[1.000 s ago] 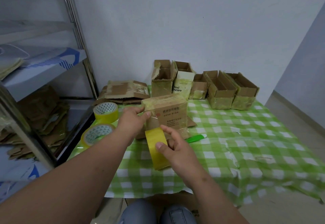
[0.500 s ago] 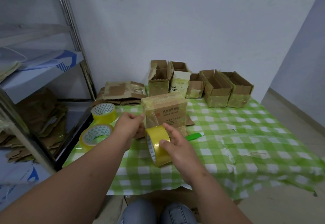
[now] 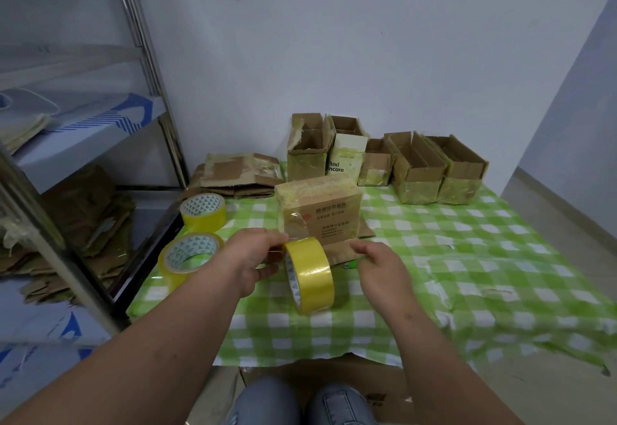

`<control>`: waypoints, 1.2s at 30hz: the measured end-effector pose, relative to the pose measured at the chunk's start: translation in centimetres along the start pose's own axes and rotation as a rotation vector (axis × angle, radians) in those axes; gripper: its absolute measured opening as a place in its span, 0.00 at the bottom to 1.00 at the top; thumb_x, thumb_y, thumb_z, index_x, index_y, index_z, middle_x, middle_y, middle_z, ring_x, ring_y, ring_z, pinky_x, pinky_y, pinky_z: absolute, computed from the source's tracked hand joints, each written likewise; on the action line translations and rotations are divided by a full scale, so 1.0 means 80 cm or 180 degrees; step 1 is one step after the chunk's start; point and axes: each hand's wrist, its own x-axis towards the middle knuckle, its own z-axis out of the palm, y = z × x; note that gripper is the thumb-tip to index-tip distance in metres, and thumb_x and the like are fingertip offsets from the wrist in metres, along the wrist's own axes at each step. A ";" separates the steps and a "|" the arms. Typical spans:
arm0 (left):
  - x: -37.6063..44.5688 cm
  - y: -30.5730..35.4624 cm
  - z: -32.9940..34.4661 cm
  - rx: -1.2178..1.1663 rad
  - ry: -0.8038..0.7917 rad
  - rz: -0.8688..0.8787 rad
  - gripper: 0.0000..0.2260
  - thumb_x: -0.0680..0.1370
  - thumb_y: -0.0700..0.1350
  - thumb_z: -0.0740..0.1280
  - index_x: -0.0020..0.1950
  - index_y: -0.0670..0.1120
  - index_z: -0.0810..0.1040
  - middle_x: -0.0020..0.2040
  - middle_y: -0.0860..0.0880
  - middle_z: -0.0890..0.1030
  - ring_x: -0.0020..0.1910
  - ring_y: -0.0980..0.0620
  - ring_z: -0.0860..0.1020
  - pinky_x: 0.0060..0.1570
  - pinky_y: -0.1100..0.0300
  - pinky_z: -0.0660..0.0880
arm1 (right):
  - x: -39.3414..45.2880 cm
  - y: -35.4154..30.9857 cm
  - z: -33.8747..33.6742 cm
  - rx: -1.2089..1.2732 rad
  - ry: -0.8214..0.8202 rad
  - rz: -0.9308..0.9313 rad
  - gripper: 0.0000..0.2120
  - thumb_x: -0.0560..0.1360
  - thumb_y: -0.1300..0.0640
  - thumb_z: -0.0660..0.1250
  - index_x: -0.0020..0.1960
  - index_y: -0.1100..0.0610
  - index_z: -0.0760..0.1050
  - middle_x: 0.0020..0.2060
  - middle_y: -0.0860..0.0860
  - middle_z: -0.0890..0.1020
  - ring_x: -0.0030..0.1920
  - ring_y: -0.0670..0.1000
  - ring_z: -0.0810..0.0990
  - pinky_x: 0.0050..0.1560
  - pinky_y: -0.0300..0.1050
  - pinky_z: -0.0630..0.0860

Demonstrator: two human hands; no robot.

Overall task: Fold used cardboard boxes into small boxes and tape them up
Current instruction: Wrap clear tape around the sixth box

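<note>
Left hand (image 3: 248, 262): fingers pinched at the near left corner of the taped box (image 3: 319, 214), seemingly on the free end of clear tape running up onto the box front. Right hand (image 3: 384, 267): half curled, fingertips close together just right of the tape roll (image 3: 310, 274), apart from it; grasping anything, cannot tell. Roll on edge on the checked tablecloth (image 3: 467, 257), between both hands, directly in front of the box, hole facing left, its axis running left to right. Box upright, just beyond the roll, slightly further than either hand. Left hand nearer the box; right hand probably better placed for taking the roll.
</note>
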 end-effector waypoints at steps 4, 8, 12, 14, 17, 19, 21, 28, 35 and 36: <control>-0.002 -0.001 0.002 -0.0061 -0.0068 0.0024 0.08 0.73 0.44 0.75 0.49 0.43 0.80 0.45 0.45 0.83 0.45 0.47 0.79 0.43 0.54 0.74 | 0.018 0.031 -0.004 -0.1900 -0.0309 -0.0018 0.31 0.74 0.61 0.58 0.75 0.42 0.62 0.73 0.42 0.67 0.74 0.50 0.61 0.72 0.56 0.56; -0.003 -0.004 0.004 -0.0108 -0.0108 0.0069 0.07 0.73 0.43 0.75 0.45 0.45 0.78 0.45 0.45 0.82 0.45 0.47 0.79 0.46 0.53 0.74 | 0.023 0.044 -0.002 -0.2482 -0.0081 -0.0187 0.26 0.76 0.59 0.58 0.72 0.41 0.65 0.67 0.45 0.69 0.68 0.53 0.64 0.67 0.56 0.55; -0.004 -0.005 0.006 -0.0169 -0.0095 0.0124 0.06 0.74 0.43 0.74 0.43 0.45 0.77 0.44 0.45 0.82 0.44 0.47 0.78 0.45 0.54 0.73 | 0.023 0.047 -0.004 -0.2595 -0.0075 -0.0113 0.14 0.80 0.52 0.56 0.63 0.43 0.73 0.60 0.48 0.71 0.63 0.54 0.65 0.65 0.56 0.56; -0.005 -0.007 0.008 -0.0209 -0.0098 0.0155 0.06 0.74 0.43 0.74 0.43 0.45 0.77 0.44 0.45 0.82 0.44 0.47 0.78 0.45 0.54 0.73 | 0.021 0.048 -0.006 -0.2538 -0.0038 -0.0053 0.14 0.81 0.50 0.54 0.63 0.43 0.73 0.59 0.47 0.73 0.62 0.53 0.67 0.65 0.56 0.58; -0.007 -0.009 0.008 -0.0261 -0.0124 0.0202 0.07 0.73 0.44 0.75 0.43 0.46 0.78 0.43 0.47 0.83 0.45 0.47 0.79 0.47 0.54 0.72 | 0.019 0.038 -0.015 -0.2008 0.0148 -0.0116 0.13 0.83 0.50 0.53 0.61 0.47 0.74 0.45 0.45 0.77 0.51 0.51 0.76 0.63 0.53 0.62; -0.008 -0.013 0.008 -0.0306 -0.0123 0.0244 0.08 0.73 0.44 0.75 0.46 0.45 0.78 0.44 0.47 0.83 0.47 0.47 0.79 0.47 0.54 0.72 | 0.018 0.023 -0.021 -0.1335 0.0155 -0.0228 0.12 0.83 0.51 0.56 0.61 0.50 0.75 0.40 0.46 0.76 0.44 0.52 0.77 0.55 0.49 0.69; -0.008 -0.016 0.009 -0.0369 -0.0121 0.0284 0.08 0.72 0.44 0.75 0.46 0.45 0.78 0.44 0.47 0.83 0.47 0.47 0.78 0.47 0.54 0.71 | 0.016 0.004 -0.025 -0.0768 0.0087 -0.0360 0.13 0.82 0.52 0.59 0.63 0.50 0.77 0.43 0.47 0.79 0.45 0.51 0.78 0.49 0.48 0.75; -0.005 -0.022 0.013 -0.0359 -0.0045 0.0398 0.08 0.71 0.44 0.76 0.39 0.48 0.77 0.40 0.48 0.81 0.46 0.46 0.75 0.51 0.51 0.71 | 0.027 -0.057 -0.023 -0.0664 -0.0342 -0.0891 0.17 0.82 0.58 0.58 0.67 0.49 0.76 0.44 0.47 0.81 0.39 0.49 0.80 0.40 0.42 0.77; -0.002 -0.028 0.011 -0.0383 -0.0090 0.0477 0.09 0.72 0.45 0.75 0.37 0.50 0.76 0.38 0.50 0.80 0.46 0.47 0.74 0.50 0.53 0.69 | 0.044 -0.089 0.001 -0.1436 -0.0551 -0.1187 0.11 0.80 0.53 0.62 0.59 0.45 0.78 0.56 0.48 0.81 0.55 0.52 0.78 0.55 0.52 0.77; -0.002 -0.029 0.010 -0.0389 -0.0100 0.0479 0.09 0.73 0.45 0.75 0.37 0.50 0.76 0.38 0.50 0.80 0.46 0.47 0.74 0.50 0.53 0.69 | 0.045 -0.092 0.002 -0.1547 -0.0588 -0.1207 0.11 0.79 0.53 0.62 0.59 0.44 0.78 0.56 0.48 0.81 0.55 0.52 0.78 0.55 0.52 0.77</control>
